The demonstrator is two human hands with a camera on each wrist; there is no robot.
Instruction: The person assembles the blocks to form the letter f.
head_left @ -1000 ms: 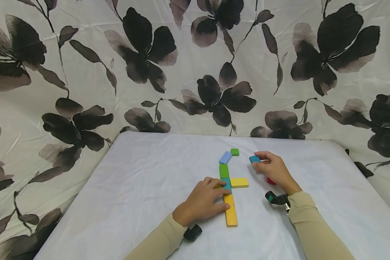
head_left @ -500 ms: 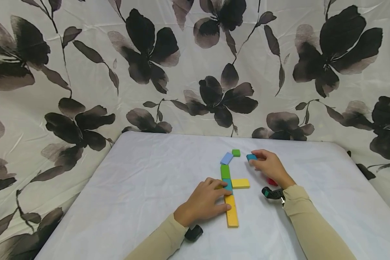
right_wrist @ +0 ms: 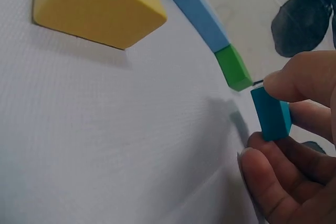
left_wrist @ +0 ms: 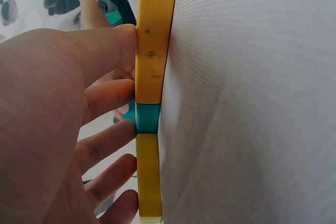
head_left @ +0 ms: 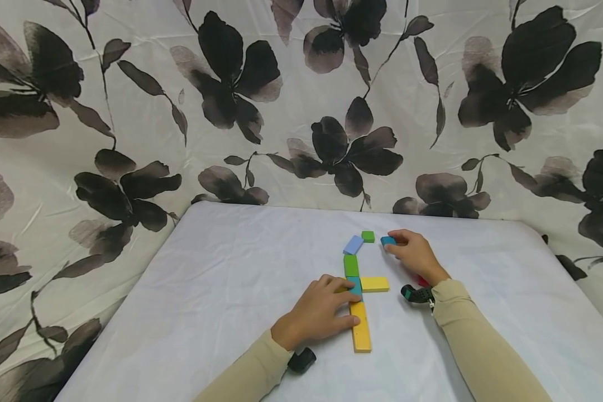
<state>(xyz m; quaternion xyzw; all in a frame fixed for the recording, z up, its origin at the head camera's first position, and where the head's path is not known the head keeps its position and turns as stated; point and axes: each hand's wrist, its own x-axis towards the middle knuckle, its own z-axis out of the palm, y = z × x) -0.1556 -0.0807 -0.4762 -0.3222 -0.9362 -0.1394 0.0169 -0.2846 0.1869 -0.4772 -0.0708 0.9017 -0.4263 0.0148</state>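
In the head view my right hand (head_left: pixel 416 254) pinches a small blue block (head_left: pixel 388 240) between thumb and fingers. The right wrist view shows this blue block (right_wrist: pixel 271 114) held off the cloth. To its left lie a small green block (head_left: pixel 368 237), a tilted light blue block (head_left: pixel 353 244) and a longer green block (head_left: pixel 350 266). My left hand (head_left: pixel 316 310) rests with spread fingers on the row, touching the teal block (head_left: pixel 354 286) and the long orange block (head_left: pixel 362 335). A yellow block (head_left: pixel 375 284) sticks out rightward; another yellow block (left_wrist: pixel 149 177) is under the left fingers.
A red block (head_left: pixel 422 281) lies partly hidden beneath my right wrist. The white cloth-covered table (head_left: pixel 221 268) ends at a floral curtain (head_left: pixel 261 111) behind. Each wrist wears a black strap device, such as the left one (head_left: pixel 302 360).
My right hand has moved slightly left with the blue block, toward the small green block. The left hand stays on the row. The whole view has shifted slightly.
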